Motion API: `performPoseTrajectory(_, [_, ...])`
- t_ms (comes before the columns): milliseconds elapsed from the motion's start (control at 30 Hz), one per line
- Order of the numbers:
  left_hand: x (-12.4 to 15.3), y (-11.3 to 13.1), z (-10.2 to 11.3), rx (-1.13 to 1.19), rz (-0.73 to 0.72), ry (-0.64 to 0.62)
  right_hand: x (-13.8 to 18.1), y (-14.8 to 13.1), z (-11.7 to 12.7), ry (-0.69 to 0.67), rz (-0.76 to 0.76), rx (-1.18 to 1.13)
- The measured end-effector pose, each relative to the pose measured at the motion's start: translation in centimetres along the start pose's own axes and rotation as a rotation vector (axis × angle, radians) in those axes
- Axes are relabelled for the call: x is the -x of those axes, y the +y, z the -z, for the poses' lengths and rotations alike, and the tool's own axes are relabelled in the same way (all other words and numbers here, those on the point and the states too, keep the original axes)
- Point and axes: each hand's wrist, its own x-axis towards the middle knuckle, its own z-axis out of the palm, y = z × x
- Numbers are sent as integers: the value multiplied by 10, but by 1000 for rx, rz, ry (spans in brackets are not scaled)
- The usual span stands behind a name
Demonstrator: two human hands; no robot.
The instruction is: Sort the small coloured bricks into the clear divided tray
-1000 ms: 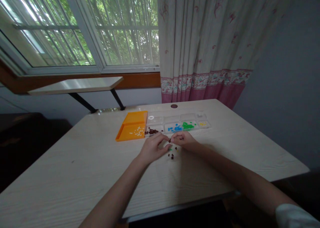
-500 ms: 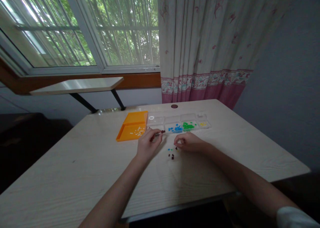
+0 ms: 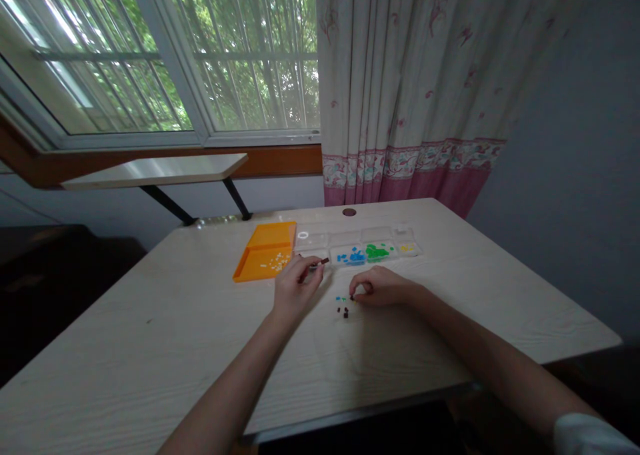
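My left hand (image 3: 295,285) is closed in a pinch around a small dark brown strip of toy bricks (image 3: 323,262), held above the table with its end sticking out past the fingertips. To the right, my right hand (image 3: 380,285) reaches down with thumb and forefinger together at a tiny dark brick (image 3: 352,298) on the table. Just left of those fingertips lie a small blue brick (image 3: 338,298) and a small green one (image 3: 343,299). Several dark brown bricks (image 3: 345,315) rest slightly nearer to me.
An open orange box (image 3: 243,265) with small white pieces (image 3: 279,262) stands behind my left hand. Beside it are clear plastic boxes holding blue pieces (image 3: 356,256), green pieces (image 3: 377,251) and yellow pieces (image 3: 408,248). A raised shelf (image 3: 165,168) stands at the back left.
My right hand has lowered a little, and its fingertips now meet at the tiny dark brick. The strip in my left hand has tilted slightly upward.
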Motion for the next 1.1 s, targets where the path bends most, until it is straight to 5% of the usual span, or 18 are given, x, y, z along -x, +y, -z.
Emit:
performPoseTrajectory(300, [1, -3, -3, -26, 21, -30, -1, 3, -3, -17, -15, 21])
performPoseTrajectory(567, [-4, -25, -7, -173, 357, -60, -5, 0, -4, 25, -115, 1])
performPoseTrajectory(733, [-3, -36, -9, -211, 447, -69, -7, 3, -7, 50, -140, -50])
performPoseTrajectory(867, [-1, -35, -11, -93, 356, -48, -7, 3, -9, 88, -151, -81])
performPoseTrajectory(1100, [8, -9, -20, 106, 56, -298, -11, 2, -18, 190, -149, -211])
